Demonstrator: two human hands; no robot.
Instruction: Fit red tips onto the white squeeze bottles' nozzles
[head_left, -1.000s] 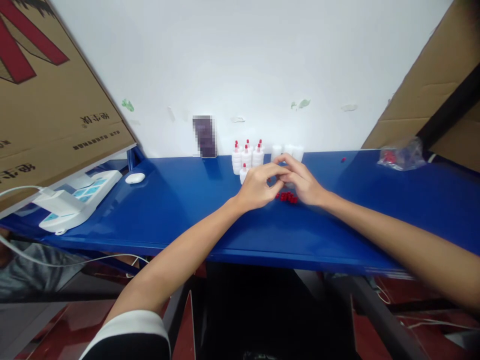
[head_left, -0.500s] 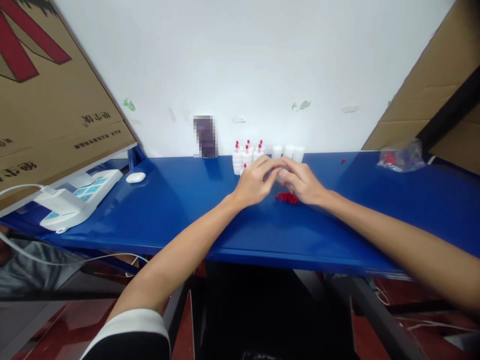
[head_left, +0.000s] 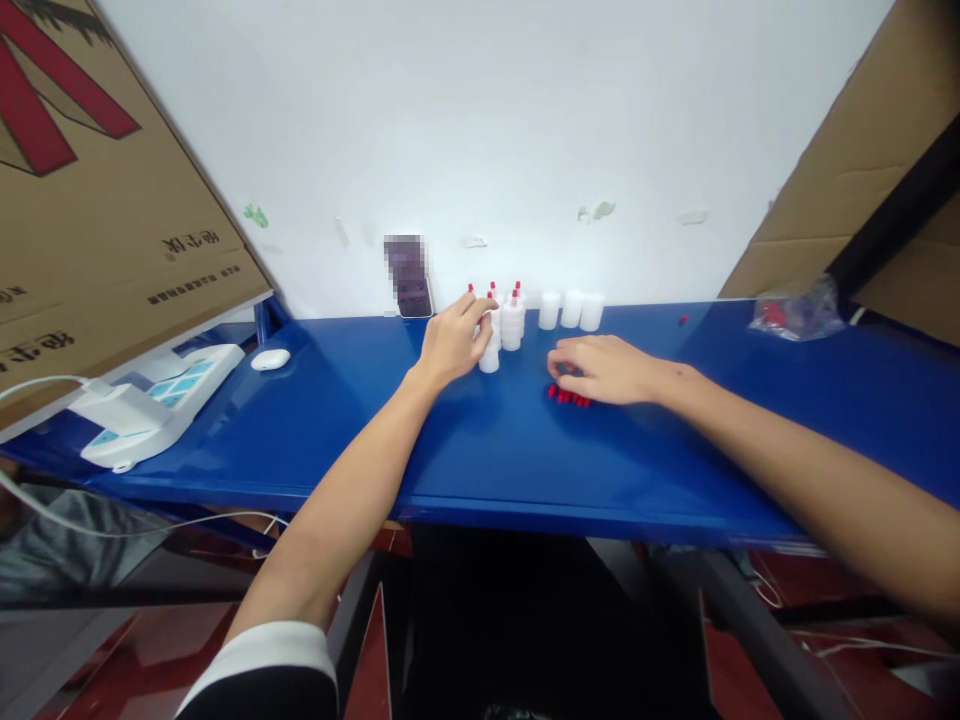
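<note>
My left hand (head_left: pixel 456 340) is at the front left of a group of white squeeze bottles (head_left: pixel 513 328) with red pointed tips. Its thumb and fingers close around the upper part of a white bottle (head_left: pixel 489 360) standing at the front; the hand hides part of it. Over a small pile of red caps (head_left: pixel 574 397) hovers my right hand (head_left: pixel 592 368), palm down, fingers bent and thumb apart from them. I see no object in that hand. Three white bottles without red tips (head_left: pixel 571 309) stand by the wall, beyond the right hand.
A phone (head_left: pixel 409 280) leans on the wall. Left are a white oval case (head_left: pixel 271 359), a power strip (head_left: pixel 169 395) with a plug, and a cardboard box (head_left: pixel 135 200). On the right lie a loose red cap (head_left: pixel 683 320) and a clear bag (head_left: pixel 795 310) holding red pieces.
My hands were together over the table and have parted. The left moved left to the bottle group; the right dropped slightly, closer to the red caps.
</note>
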